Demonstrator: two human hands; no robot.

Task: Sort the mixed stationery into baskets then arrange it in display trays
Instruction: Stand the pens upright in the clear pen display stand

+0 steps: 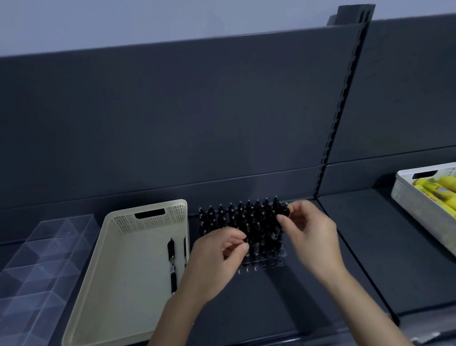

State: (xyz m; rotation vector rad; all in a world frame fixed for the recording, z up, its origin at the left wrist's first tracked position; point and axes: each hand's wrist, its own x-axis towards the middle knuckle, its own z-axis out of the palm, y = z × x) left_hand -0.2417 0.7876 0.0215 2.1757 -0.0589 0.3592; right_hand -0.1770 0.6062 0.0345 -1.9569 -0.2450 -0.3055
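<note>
Fingertips [279, 218] of the right hand [310, 229] pinch a black pen [284, 211] at the back-right corner of the display tray [265, 263], likely seating it upright to match the rows. The left hand [222, 257] curls at the tray's front-left; I cannot tell whether it grips anything. The spare pens [171, 258] lie in the cream basket [126, 274] just left of the tray.

the clear tray [39, 267] runs off the left edge. the white basket [425, 226] runs off the right edge, and the yellow things [450, 200] in it are too blurry to name. the left hand [214, 263] hides some black pens [240, 212]; what its fingers hold is too dark to tell.
</note>
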